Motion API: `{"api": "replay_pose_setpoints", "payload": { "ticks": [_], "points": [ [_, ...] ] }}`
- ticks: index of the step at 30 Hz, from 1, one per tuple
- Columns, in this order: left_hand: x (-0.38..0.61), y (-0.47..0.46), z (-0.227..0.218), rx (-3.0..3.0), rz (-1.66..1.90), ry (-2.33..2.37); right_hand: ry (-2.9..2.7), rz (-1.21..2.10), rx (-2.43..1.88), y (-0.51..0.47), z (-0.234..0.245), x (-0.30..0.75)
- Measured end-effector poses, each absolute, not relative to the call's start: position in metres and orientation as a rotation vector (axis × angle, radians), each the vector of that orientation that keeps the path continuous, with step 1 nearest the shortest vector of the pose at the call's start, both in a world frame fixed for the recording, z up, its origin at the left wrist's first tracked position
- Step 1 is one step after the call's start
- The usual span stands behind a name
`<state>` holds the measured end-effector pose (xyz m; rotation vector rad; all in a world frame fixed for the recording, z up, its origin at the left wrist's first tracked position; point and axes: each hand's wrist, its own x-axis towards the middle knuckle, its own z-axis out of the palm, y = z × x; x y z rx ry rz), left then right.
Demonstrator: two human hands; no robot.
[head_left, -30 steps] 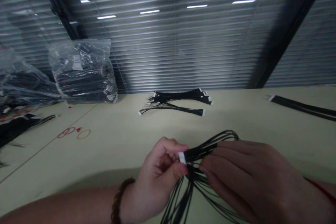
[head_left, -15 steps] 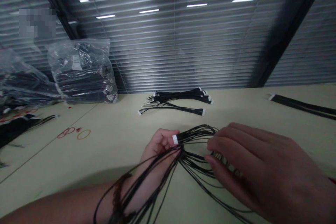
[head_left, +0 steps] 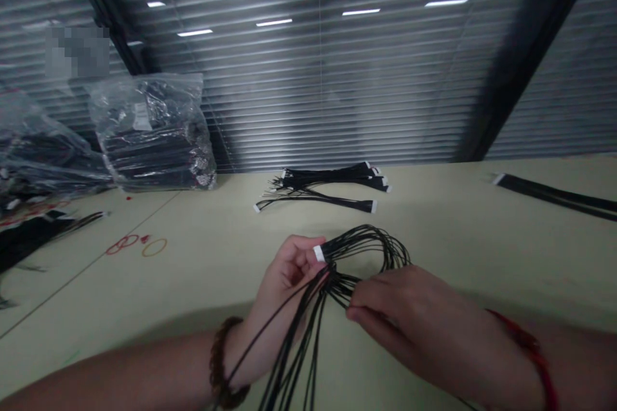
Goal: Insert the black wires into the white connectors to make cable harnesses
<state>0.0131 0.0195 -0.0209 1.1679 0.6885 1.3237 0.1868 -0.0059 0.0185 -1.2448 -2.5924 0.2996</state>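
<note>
Nearby: black wire bundle (head_left: 337, 287) at six o'clock, light, limp, prone to tangling.
Grip: left hand (head_left: 289, 276) pinched shut on its white connector (head_left: 319, 253); right hand (head_left: 400, 311) closed around it mid-length.
Hold: best at the connector.
Farther: plastic bag (head_left: 154, 135) at eleven o'clock.

1. Left forearm (head_left: 120, 369): bare, sleeve not in view.
2. Left wrist: dark brown round-bead bracelet (head_left: 222, 361), single strand.
3. Right forearm (head_left: 583, 363): bare as well.
4. Right wrist: thin red cord (head_left: 527, 348), loose-looking band.
5. Left hand (head_left: 289, 276), right hand (head_left: 414, 321): no gloves, no rings seen.
</note>
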Motion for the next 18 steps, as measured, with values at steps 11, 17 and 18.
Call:
{"api": "replay_pose_setpoints", "payload": {
  "ticks": [11,17,18],
  "points": [
    [0.013,0.023,-0.023,1.208,1.321,0.735,-2.081,1.736,-0.773,0.022,0.075,0.225],
    [0.011,0.022,-0.023,1.238,1.336,0.721,-1.954,0.971,-0.680,0.037,0.103,0.249],
    [0.010,0.021,-0.023,1.255,1.325,0.717,-1.829,0.876,-0.687,0.037,0.105,0.250]
  ]
}}
